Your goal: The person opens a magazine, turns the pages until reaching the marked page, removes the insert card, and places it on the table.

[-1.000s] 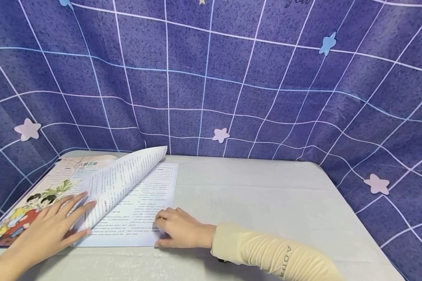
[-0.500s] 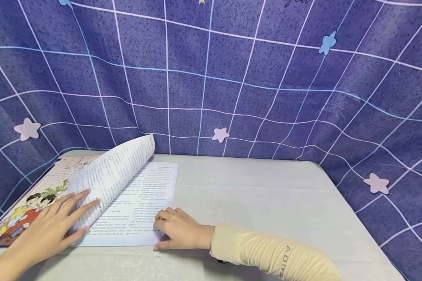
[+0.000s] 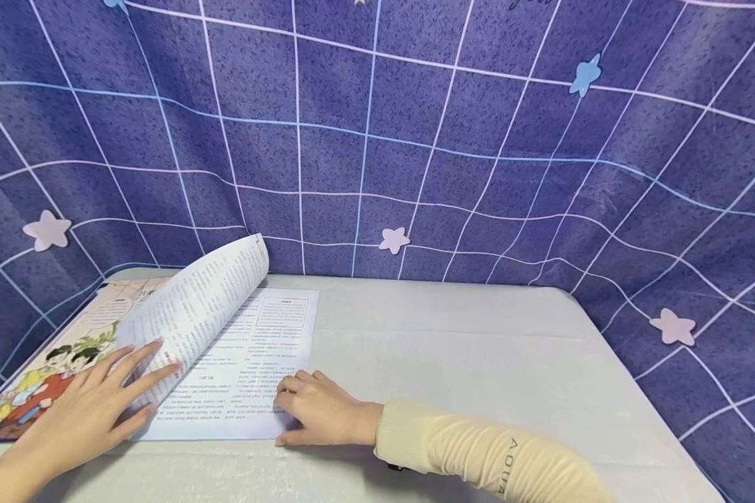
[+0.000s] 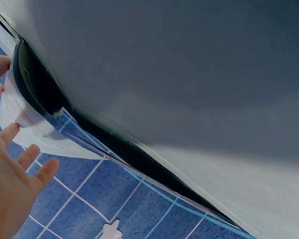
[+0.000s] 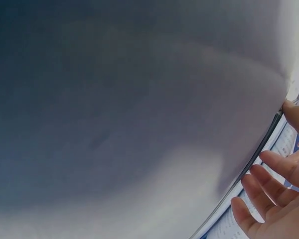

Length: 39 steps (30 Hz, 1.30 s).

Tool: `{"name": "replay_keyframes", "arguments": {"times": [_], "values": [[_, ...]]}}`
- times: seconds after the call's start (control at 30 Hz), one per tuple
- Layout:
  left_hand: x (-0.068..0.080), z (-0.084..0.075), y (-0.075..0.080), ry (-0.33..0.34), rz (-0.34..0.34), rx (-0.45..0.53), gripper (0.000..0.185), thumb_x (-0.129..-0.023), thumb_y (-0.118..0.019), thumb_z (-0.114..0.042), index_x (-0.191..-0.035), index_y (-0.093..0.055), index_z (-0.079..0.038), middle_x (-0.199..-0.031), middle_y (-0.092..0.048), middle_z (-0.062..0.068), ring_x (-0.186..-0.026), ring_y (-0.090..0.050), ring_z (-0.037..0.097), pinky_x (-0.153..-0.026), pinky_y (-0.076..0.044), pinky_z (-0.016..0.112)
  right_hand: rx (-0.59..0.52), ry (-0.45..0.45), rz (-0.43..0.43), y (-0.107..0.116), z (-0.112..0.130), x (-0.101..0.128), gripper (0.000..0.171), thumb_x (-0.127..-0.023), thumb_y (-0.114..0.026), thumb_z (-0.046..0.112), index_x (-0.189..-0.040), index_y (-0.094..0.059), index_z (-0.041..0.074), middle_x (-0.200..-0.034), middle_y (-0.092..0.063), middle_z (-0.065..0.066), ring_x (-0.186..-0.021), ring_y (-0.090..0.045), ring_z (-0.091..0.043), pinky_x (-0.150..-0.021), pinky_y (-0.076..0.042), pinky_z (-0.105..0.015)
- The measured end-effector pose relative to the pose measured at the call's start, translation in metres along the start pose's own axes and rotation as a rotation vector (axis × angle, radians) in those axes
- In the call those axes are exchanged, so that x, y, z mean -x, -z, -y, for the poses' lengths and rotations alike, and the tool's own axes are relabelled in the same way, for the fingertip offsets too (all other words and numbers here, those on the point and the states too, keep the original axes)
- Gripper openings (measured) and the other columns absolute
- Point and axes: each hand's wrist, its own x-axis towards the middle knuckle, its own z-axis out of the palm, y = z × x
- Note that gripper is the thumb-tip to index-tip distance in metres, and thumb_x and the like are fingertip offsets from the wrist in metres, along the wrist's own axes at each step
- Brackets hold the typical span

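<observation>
An open book point(image 3: 258, 363) with printed pages lies at the table's left. Its left page shows a coloured picture of children point(image 3: 69, 363). Between the sides a loose page point(image 3: 207, 293) stands lifted and curls leftward, its top corner raised. My left hand point(image 3: 94, 402) lies spread over the picture side, its straight fingertips against the lower part of that curled page. In the left wrist view, the left hand point(image 4: 12, 184) shows at the page edges. With loosely bent fingers, my right hand point(image 3: 317, 409) rests at the book's lower right edge, thumb near the corner.
The table point(image 3: 453, 363) has a pale grey cover. Behind it hangs a blue curtain point(image 3: 453, 140) with grid lines and stars, which also runs down both sides. A cream sleeve point(image 3: 478, 447) covers the right forearm.
The loose page has swung left and risen higher, showing more of the right page. My left fingers have shifted slightly with it; the right hand has barely moved.
</observation>
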Motion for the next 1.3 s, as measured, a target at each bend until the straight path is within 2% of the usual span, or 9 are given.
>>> {"name": "replay_keyframes", "arguments": {"times": [0.23,0.5,0.8,1.07,1.3], "values": [[0.002,0.0,0.0,0.025,0.022,-0.008,0.051,-0.086,-0.053,-0.049,-0.133,-0.045,-0.031,-0.141,-0.037,0.008,-0.113,-0.037,0.039,-0.086,-0.032,0.058,0.008,0.001,-0.003,0.002,0.0,-0.001,0.048,-0.079,-0.059,0.056,-0.113,-0.061,0.021,-0.118,-0.056,0.009,-0.098,-0.049,-0.003,-0.08,-0.041,-0.018],[0.003,0.001,0.001,0.025,0.032,-0.022,0.047,-0.086,-0.051,-0.048,-0.131,-0.046,-0.033,-0.142,-0.035,0.008,-0.113,-0.038,0.038,-0.083,-0.033,0.056,0.003,-0.003,0.0,0.003,0.0,-0.001,0.048,-0.078,-0.06,0.056,-0.111,-0.062,0.021,-0.117,-0.056,0.009,-0.097,-0.049,-0.003,-0.078,-0.04,-0.017],[0.007,0.001,-0.001,0.052,0.047,-0.017,0.049,-0.083,-0.06,-0.038,-0.13,-0.047,-0.033,-0.144,-0.034,0.006,-0.114,-0.039,0.039,-0.081,-0.033,0.056,0.018,-0.005,0.012,0.006,0.0,-0.001,0.048,-0.078,-0.061,0.056,-0.111,-0.063,0.022,-0.117,-0.057,0.009,-0.096,-0.05,-0.003,-0.073,-0.036,-0.014],[0.008,0.004,-0.002,0.039,0.039,-0.015,0.045,-0.086,-0.056,-0.04,-0.129,-0.048,-0.032,-0.144,-0.033,0.006,-0.114,-0.039,0.039,-0.079,-0.034,0.057,0.028,0.017,0.013,0.009,0.0,-0.003,0.038,-0.08,-0.061,0.052,-0.105,-0.066,0.023,-0.115,-0.06,0.008,-0.094,-0.053,-0.004,-0.071,-0.036,-0.014],[0.011,0.006,-0.003,0.043,0.043,0.023,0.043,-0.083,-0.058,-0.026,-0.126,-0.051,-0.027,-0.148,-0.029,0.006,-0.123,-0.034,0.04,-0.082,-0.033,0.058,-0.003,0.02,0.015,0.012,-0.001,-0.004,0.029,-0.083,-0.06,0.047,-0.101,-0.066,0.025,-0.113,-0.062,0.009,-0.092,-0.054,-0.004,-0.071,-0.035,-0.013]]}}
